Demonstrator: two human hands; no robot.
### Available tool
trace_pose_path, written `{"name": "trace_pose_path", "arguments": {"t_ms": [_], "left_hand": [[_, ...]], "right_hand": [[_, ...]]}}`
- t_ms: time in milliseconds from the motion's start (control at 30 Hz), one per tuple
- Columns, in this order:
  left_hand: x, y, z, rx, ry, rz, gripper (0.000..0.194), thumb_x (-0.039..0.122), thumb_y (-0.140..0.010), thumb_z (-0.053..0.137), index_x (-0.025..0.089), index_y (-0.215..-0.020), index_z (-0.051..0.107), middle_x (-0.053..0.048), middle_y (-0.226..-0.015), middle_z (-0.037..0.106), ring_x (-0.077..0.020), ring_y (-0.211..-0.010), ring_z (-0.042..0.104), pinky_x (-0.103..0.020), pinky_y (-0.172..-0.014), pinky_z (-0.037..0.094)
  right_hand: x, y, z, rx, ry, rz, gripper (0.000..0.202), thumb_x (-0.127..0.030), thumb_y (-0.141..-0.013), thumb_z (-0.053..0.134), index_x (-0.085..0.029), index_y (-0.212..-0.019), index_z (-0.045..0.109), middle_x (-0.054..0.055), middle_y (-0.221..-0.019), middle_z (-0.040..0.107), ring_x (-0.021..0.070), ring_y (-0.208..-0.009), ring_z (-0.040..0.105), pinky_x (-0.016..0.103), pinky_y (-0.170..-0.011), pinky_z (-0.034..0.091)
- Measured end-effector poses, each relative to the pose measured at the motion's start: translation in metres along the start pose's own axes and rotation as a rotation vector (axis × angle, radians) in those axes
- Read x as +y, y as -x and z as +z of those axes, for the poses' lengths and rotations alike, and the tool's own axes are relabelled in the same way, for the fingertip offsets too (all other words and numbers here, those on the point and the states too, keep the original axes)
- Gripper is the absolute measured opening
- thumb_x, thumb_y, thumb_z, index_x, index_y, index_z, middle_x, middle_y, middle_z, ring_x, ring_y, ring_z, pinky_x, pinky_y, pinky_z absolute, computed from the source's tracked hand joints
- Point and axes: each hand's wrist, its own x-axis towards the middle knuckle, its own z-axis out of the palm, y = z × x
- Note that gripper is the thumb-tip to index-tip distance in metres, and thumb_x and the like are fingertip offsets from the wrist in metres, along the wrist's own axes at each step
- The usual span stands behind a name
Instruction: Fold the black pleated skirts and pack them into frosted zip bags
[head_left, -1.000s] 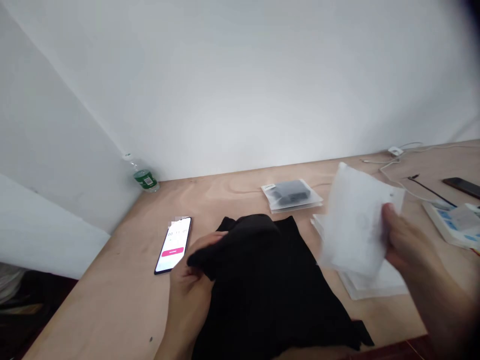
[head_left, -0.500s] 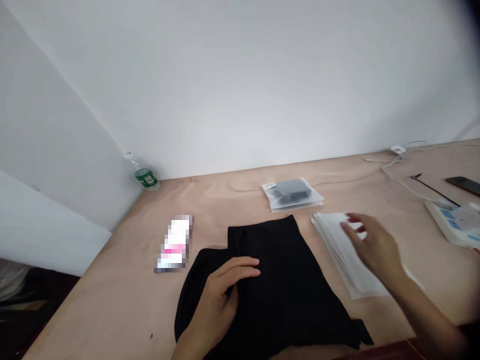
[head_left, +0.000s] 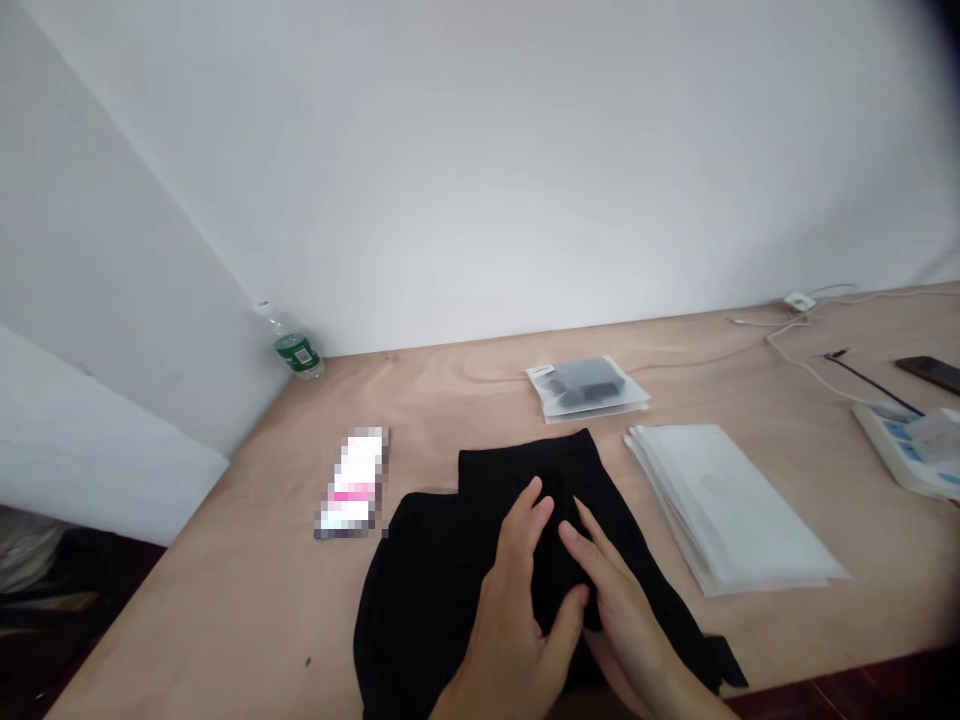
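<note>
A black garment point(head_left: 427, 570) lies spread at the front of the wooden table. Both hands are on its middle, close together. My left hand point(head_left: 521, 600) has its thumb and fingers curved around a raised part of the black cloth. From the right, my right hand point(head_left: 615, 590) presses against the same bunched cloth, its fingertips pointing up and left. The cloth between the palms is partly hidden by the hands. To the right of the garment lies a stack of frosted plastic bags point(head_left: 739, 510).
Behind the garment is a clear bag with dark contents point(head_left: 585, 388). A phone with a blurred screen point(head_left: 354, 485) lies left, a green-labelled bottle point(head_left: 300, 352) leans at the wall corner. Right are cables point(head_left: 787, 330), a power strip point(head_left: 900, 445) and a dark phone point(head_left: 930, 372).
My right hand has moved left from above the bag stack onto the garment. My left hand has shifted right, and the cloth between the hands is now bunched up.
</note>
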Motion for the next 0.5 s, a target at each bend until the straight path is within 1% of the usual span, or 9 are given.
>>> {"name": "trace_pose_path", "arguments": {"t_ms": [67, 133, 233, 333, 400, 467, 500], "left_hand": [[0.000, -0.001, 0.003, 0.032, 0.107, -0.095, 0.062, 0.014, -0.082, 0.049, 0.034, -0.135, 0.024, -0.004, -0.146, 0.026, -0.0240, -0.127, 0.038, -0.043, -0.102, 0.039], [0.001, -0.005, 0.006, 0.086, 0.220, -0.199, 0.055, 0.015, -0.084, 0.047, 0.033, -0.132, 0.029, -0.003, -0.142, 0.033, -0.0211, -0.124, 0.043, -0.040, -0.100, 0.041], [0.003, -0.011, 0.003, 0.237, 0.338, -0.294, 0.045, 0.014, -0.083, 0.047, 0.030, -0.124, 0.038, -0.004, -0.136, 0.042, -0.0190, -0.123, 0.043, -0.036, -0.100, 0.040], [0.002, -0.014, -0.011, 0.411, 0.440, -0.351, 0.041, 0.014, -0.079, 0.051, 0.029, -0.116, 0.043, -0.003, -0.133, 0.046, -0.0193, -0.126, 0.040, -0.035, -0.100, 0.039], [-0.003, -0.011, -0.024, 0.492, 0.498, -0.407, 0.038, 0.018, -0.081, 0.050, 0.030, -0.116, 0.042, -0.003, -0.134, 0.047, -0.0205, -0.125, 0.041, -0.038, -0.100, 0.038], [-0.012, -0.004, -0.035, 0.550, 0.450, -0.466, 0.035, 0.024, -0.085, 0.046, 0.030, -0.118, 0.042, -0.005, -0.135, 0.045, -0.0219, -0.124, 0.042, -0.041, -0.100, 0.037], [-0.018, 0.001, -0.038, 0.554, 0.366, -0.487, 0.034, 0.027, -0.086, 0.045, 0.029, -0.120, 0.042, -0.005, -0.136, 0.044, -0.0227, -0.124, 0.042, -0.043, -0.101, 0.035]], "right_hand": [[-0.001, 0.001, 0.000, 0.006, 0.007, -0.023, 0.057, -0.043, -0.070, 0.066, -0.035, -0.124, 0.050, -0.003, -0.135, 0.046, 0.0243, -0.131, 0.030, 0.042, -0.105, 0.030], [0.001, 0.000, -0.001, -0.035, 0.004, -0.053, 0.055, -0.041, -0.071, 0.066, -0.035, -0.124, 0.049, -0.002, -0.133, 0.049, 0.0236, -0.129, 0.034, 0.042, -0.105, 0.030], [0.001, -0.003, -0.006, -0.110, -0.016, -0.086, 0.055, -0.035, -0.073, 0.065, -0.033, -0.125, 0.048, -0.002, -0.132, 0.050, 0.0220, -0.127, 0.037, 0.040, -0.104, 0.031], [-0.008, -0.006, -0.017, -0.142, -0.029, -0.069, 0.052, -0.033, -0.075, 0.062, -0.033, -0.125, 0.047, -0.001, -0.130, 0.052, 0.0230, -0.125, 0.040, 0.042, -0.101, 0.036], [-0.015, -0.011, -0.029, -0.145, 0.001, -0.057, 0.051, -0.034, -0.076, 0.061, -0.035, -0.125, 0.046, 0.000, -0.127, 0.055, 0.0247, -0.122, 0.044, 0.044, -0.098, 0.039], [-0.019, -0.019, -0.045, -0.109, 0.114, -0.103, 0.050, -0.034, -0.075, 0.061, -0.035, -0.124, 0.048, 0.001, -0.126, 0.055, 0.0254, -0.122, 0.044, 0.045, -0.099, 0.036], [-0.019, -0.024, -0.053, -0.082, 0.193, -0.143, 0.050, -0.033, -0.074, 0.062, -0.034, -0.123, 0.049, 0.002, -0.126, 0.054, 0.0252, -0.123, 0.042, 0.045, -0.101, 0.034]]}}
